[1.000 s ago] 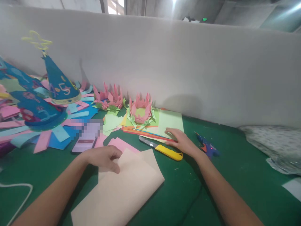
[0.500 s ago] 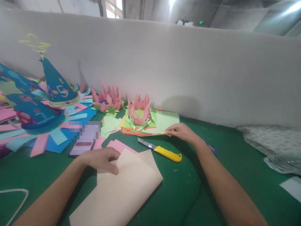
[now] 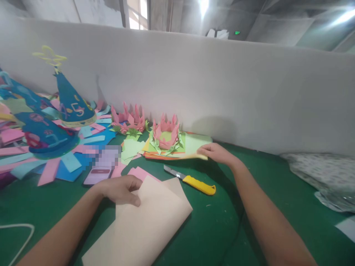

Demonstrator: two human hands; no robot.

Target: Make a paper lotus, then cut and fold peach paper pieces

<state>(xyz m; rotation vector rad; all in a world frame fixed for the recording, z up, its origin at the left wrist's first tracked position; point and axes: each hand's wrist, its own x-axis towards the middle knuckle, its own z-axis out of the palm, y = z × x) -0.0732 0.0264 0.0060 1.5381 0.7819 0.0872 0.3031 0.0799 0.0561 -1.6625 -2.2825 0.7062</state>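
My left hand [image 3: 121,189] rests curled on the upper left corner of a folded cream paper sheet [image 3: 144,225] and pinches its edge. My right hand [image 3: 215,152] reaches to a stack of coloured paper [image 3: 194,143] by the wall and grips its near right corner, which is lifted a little off the table. A pink paper flower [image 3: 165,135] sits on that stack. A yellow utility knife [image 3: 194,180] with its blade out lies between the two hands.
A green mat [image 3: 216,229] covers the table, with a white partition [image 3: 222,92] behind. Blue party hats [image 3: 70,101], paper strips, another pink flower [image 3: 129,120] and a phone [image 3: 98,173] lie at left. A patterned cloth [image 3: 318,173] lies at right, a white cord [image 3: 19,236] at bottom left.
My right hand slid from flat on the stack to its near corner and raised that corner. It now hides the blue glue gun. The left hand has stayed put.
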